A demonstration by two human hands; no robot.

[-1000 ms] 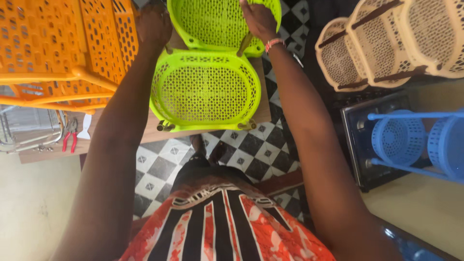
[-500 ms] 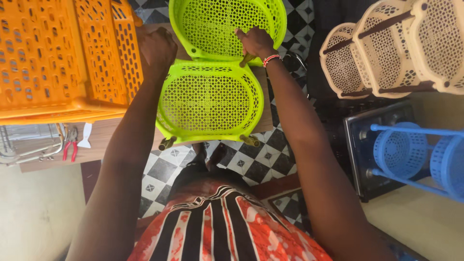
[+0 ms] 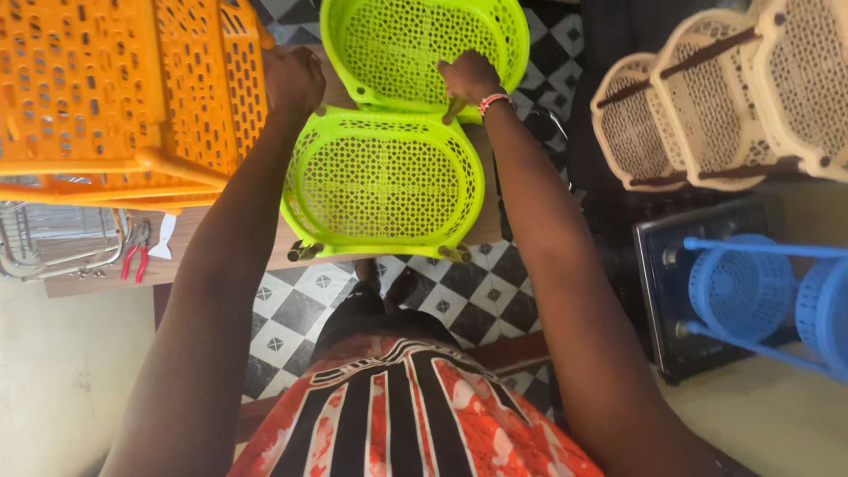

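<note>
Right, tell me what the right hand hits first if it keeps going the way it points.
Probably the perforated floor of the far lime-green basket: the right hand already rests at its near rim, by a brass-coloured post. Depth is hard to judge.

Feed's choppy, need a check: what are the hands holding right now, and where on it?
Both grip the lime green basket rack: left hand at its far left corner, right hand around the brown post at the far right corner.

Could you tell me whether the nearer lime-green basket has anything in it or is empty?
Empty. The nearer lime-green basket shows only its bare perforated bottom, with nothing lying inside.
</note>
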